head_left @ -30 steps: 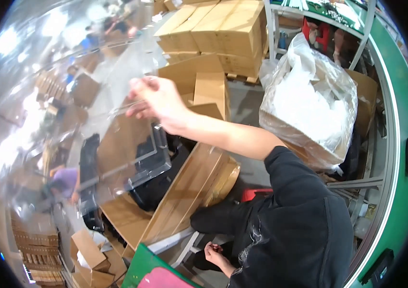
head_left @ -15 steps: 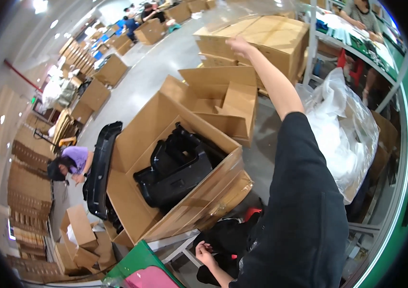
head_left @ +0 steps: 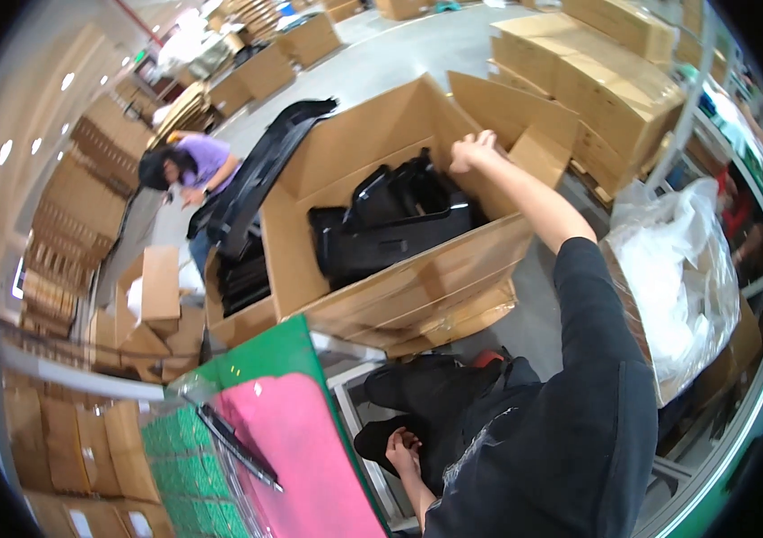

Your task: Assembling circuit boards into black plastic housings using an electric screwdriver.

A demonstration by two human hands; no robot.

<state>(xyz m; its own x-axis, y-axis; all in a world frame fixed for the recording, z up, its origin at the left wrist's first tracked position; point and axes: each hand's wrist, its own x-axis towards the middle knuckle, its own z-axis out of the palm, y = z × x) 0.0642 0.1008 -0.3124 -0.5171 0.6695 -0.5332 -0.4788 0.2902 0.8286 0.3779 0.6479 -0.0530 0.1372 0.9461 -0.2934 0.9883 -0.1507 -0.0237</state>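
My right hand (head_left: 474, 151) is stretched out over the right end of a large open carton (head_left: 377, 170), its fingers loosely bent and apart, with nothing visible in them. I cannot tell whether it touches the carton's edge. Inside the carton lie black moulded plastic parts (head_left: 395, 242), below and left of that hand. My left hand (head_left: 405, 450) rests low by my dark-clothed lap, fingers loosely curled and apart, holding nothing. Left of it is a pink sheet (head_left: 296, 448) on a green-edged bench (head_left: 285, 345), with a dark pen-like object (head_left: 240, 448) lying at the sheet's edge.
Another open carton (head_left: 534, 117) adjoins at the right, before stacked closed cartons (head_left: 592, 72). Clear plastic bagging (head_left: 677, 278) bulges from a box on my right. A long black panel (head_left: 260, 179) leans at the left, beside a person in purple (head_left: 198, 166). Cartons stand beyond.
My right arm has drawn back from above the closed cartons to over the open carton. The view has swung right and down, showing more of the bench and pink sheet. My left hand stays low.
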